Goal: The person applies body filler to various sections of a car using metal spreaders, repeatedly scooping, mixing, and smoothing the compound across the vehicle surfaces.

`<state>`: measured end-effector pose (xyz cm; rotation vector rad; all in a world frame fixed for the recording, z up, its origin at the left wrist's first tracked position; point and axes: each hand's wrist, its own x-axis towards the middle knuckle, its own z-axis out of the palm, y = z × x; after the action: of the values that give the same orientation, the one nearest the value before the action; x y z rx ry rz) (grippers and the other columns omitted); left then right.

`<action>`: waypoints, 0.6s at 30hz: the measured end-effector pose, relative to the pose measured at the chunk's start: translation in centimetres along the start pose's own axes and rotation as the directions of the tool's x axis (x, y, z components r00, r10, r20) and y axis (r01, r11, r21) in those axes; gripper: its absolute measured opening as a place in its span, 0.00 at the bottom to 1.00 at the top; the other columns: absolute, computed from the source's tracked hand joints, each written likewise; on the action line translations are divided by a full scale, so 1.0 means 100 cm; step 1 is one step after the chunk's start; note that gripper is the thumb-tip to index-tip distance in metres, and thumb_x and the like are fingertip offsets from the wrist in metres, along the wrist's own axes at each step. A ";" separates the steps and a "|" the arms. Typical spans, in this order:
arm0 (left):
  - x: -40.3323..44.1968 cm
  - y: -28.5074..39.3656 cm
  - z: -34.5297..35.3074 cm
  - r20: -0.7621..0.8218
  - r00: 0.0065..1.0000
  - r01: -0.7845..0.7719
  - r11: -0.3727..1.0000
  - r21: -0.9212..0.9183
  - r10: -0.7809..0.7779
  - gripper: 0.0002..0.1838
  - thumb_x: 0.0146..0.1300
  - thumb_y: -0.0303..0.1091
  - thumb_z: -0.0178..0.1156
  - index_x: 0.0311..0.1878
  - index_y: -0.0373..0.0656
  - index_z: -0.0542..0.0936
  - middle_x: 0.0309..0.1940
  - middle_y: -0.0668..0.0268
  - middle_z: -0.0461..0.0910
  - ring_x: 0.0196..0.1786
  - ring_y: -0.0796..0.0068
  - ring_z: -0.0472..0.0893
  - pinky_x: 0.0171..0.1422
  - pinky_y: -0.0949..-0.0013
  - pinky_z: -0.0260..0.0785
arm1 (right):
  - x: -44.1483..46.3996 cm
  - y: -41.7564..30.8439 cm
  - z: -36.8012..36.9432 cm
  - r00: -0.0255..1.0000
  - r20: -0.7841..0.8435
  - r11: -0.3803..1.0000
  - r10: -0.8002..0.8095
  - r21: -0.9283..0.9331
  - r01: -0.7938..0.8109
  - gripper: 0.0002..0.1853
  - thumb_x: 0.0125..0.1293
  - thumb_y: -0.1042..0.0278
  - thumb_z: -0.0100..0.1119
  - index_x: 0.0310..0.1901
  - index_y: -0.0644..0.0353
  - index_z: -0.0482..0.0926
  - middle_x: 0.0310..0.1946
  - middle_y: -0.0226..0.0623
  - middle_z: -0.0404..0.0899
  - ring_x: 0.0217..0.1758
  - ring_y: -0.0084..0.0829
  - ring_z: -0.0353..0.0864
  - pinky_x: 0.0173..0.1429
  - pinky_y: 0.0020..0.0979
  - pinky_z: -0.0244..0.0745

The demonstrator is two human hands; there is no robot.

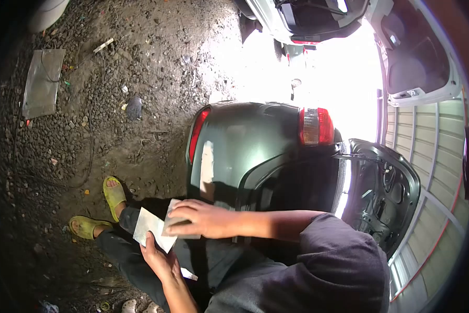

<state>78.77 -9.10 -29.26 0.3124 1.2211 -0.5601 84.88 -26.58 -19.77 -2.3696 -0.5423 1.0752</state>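
Observation:
My left hand point(160, 258) grips a pale, flat putty plate point(150, 225), its thumb pressed on the upper face. Just beside it, my right hand point(208, 219) has its fingers laid over a thin grey rectangular putty spreader point(173, 223). The spreader's edge overlaps the plate; whether they touch I cannot tell. Ahead of both hands is a dark green car's rear panel point(239, 130), with a long cream strip of filler point(207, 167) on it. A small white piece point(189, 274) shows beside my left wrist, partly hidden.
A red and clear tail light point(316, 126) sits on the car, near an opened dark panel point(386, 182). Gravel ground point(156, 78) spreads at left, with a clear sheet point(44, 83) and a cable. Another vehicle point(318, 21) and corrugated wall point(427, 130) stand beyond.

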 end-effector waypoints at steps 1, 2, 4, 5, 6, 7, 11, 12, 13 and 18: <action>0.000 0.002 -0.003 -0.018 0.999 -0.041 0.999 0.031 0.042 0.22 0.73 0.35 0.56 0.65 0.34 0.70 0.55 0.56 0.78 0.55 0.63 0.81 0.57 0.57 0.75 | -0.005 0.012 -0.004 1.000 0.011 1.000 0.021 -0.006 -0.021 0.28 0.65 0.74 0.50 0.67 0.39 0.74 0.63 0.40 0.69 0.72 0.45 0.65 0.75 0.46 0.61; 0.000 0.008 -0.006 -0.035 0.996 -0.080 0.995 0.063 0.083 0.22 0.73 0.35 0.55 0.66 0.34 0.69 0.56 0.56 0.78 0.56 0.63 0.80 0.59 0.57 0.74 | -0.010 0.024 -0.007 0.998 0.037 0.994 0.053 -0.098 -0.049 0.28 0.64 0.74 0.51 0.66 0.39 0.75 0.62 0.39 0.70 0.71 0.45 0.65 0.75 0.46 0.61; -0.003 0.016 -0.003 -0.031 0.967 -0.245 0.952 0.186 0.254 0.24 0.74 0.37 0.56 0.67 0.32 0.68 0.59 0.53 0.76 0.58 0.63 0.78 0.65 0.60 0.70 | -0.010 0.033 -0.017 0.996 0.019 0.971 0.088 -0.224 -0.081 0.27 0.62 0.73 0.53 0.63 0.39 0.78 0.60 0.39 0.72 0.69 0.44 0.66 0.76 0.48 0.59; -0.004 0.014 -0.002 -0.010 0.959 -0.267 0.917 0.297 0.282 0.25 0.74 0.38 0.56 0.67 0.31 0.68 0.59 0.53 0.76 0.58 0.64 0.78 0.65 0.61 0.69 | -0.008 0.034 -0.019 0.998 -0.018 0.965 0.055 -0.257 -0.057 0.27 0.62 0.72 0.53 0.62 0.39 0.78 0.60 0.39 0.72 0.69 0.44 0.67 0.76 0.49 0.58; -0.005 0.011 -0.004 0.014 0.952 -0.284 0.868 0.406 0.305 0.26 0.74 0.38 0.56 0.67 0.31 0.68 0.60 0.52 0.75 0.58 0.64 0.78 0.66 0.61 0.68 | 0.002 0.024 -0.027 0.998 -0.052 0.957 0.024 -0.287 -0.038 0.26 0.61 0.72 0.54 0.62 0.39 0.78 0.60 0.38 0.72 0.69 0.44 0.67 0.76 0.51 0.58; -0.008 0.011 -0.002 0.043 0.944 -0.301 0.804 0.514 0.326 0.26 0.75 0.39 0.56 0.67 0.30 0.67 0.60 0.51 0.75 0.59 0.64 0.77 0.67 0.61 0.68 | 0.010 0.015 -0.030 0.996 -0.089 0.949 -0.006 -0.314 -0.022 0.26 0.61 0.72 0.54 0.61 0.39 0.79 0.60 0.38 0.72 0.69 0.44 0.67 0.76 0.52 0.57; -0.023 0.014 0.033 -0.036 0.921 -0.336 0.838 0.430 0.387 0.29 0.75 0.42 0.56 0.68 0.28 0.66 0.62 0.49 0.72 0.60 0.59 0.75 0.67 0.57 0.68 | 0.015 0.001 -0.007 0.991 -0.134 0.993 -0.026 -0.115 0.010 0.22 0.62 0.70 0.54 0.58 0.39 0.80 0.60 0.40 0.72 0.70 0.46 0.66 0.77 0.55 0.54; -0.024 0.014 0.040 -0.050 0.896 -0.384 0.825 0.415 0.442 0.29 0.76 0.42 0.56 0.66 0.27 0.65 0.59 0.47 0.74 0.58 0.59 0.77 0.65 0.57 0.69 | 0.014 -0.009 -0.001 0.987 -0.153 0.998 -0.046 -0.046 0.039 0.20 0.62 0.69 0.54 0.55 0.41 0.81 0.59 0.41 0.72 0.70 0.47 0.66 0.77 0.55 0.55; -0.020 0.013 0.038 -0.058 0.873 -0.415 0.800 0.433 0.484 0.29 0.76 0.42 0.56 0.67 0.27 0.65 0.61 0.47 0.73 0.60 0.59 0.76 0.66 0.57 0.69 | 0.012 -0.019 -0.007 0.986 -0.143 0.994 -0.089 -0.072 0.079 0.19 0.63 0.66 0.56 0.55 0.42 0.79 0.55 0.40 0.73 0.67 0.47 0.69 0.76 0.52 0.60; -0.020 0.034 0.048 -0.208 0.731 -0.536 0.735 0.414 0.650 0.35 0.74 0.44 0.58 0.71 0.25 0.61 0.65 0.43 0.69 0.64 0.59 0.74 0.71 0.57 0.66 | -0.034 0.026 0.004 0.993 0.083 0.991 -0.087 -0.095 0.095 0.15 0.65 0.61 0.58 0.52 0.52 0.79 0.51 0.44 0.74 0.62 0.49 0.73 0.67 0.49 0.68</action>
<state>84.03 -8.28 -26.07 1.0969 1.2607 -0.1236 82.87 -30.33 -19.52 -2.3688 -0.7403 1.1290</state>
